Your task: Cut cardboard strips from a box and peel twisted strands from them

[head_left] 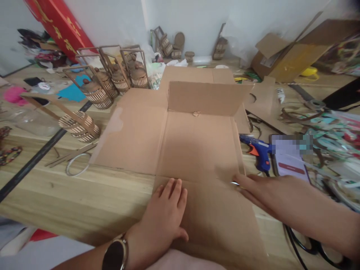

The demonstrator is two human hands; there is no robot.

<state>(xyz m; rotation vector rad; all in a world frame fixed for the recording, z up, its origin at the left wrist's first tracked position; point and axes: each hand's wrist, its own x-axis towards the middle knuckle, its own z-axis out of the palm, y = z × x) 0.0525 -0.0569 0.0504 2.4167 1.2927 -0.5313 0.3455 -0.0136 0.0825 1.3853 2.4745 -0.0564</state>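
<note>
The right hand [261,187] is closed, thumb and fingers pinched round a small metal tool [235,183], of which only a shiny tip shows (the rest is hidden in the grip, so its kind cannot be told). That tip is at the right border of the cardboard sheet [197,146], an opened-out carton lying along the middle of the tabletop [92,202] from its near edge toward the far side. The left hand [165,206] lies palm down and open on the left border of the sheet's near panel, holding nothing, its fingers lightly spread, its thumb out to the side and its fingertips close to a crosswise crease; a round watch [114,257] sits on that wrist. One wide panel spreads toward the tabletop's left edge, and a flap [208,98] stands raised at the far end of the middle panel. Just beyond the right hand, toward the tabletop's right edge, a blue glue gun [263,155] with an orange trigger lies beside a phone [291,165], and further right comes a heap of coloured strips [334,131]. Left of the sheet, one slatted basket [78,125] leans over, with a group of lidded baskets [97,93] behind it. Near the tabletop's far right corner rests a brown box [298,56].
</note>
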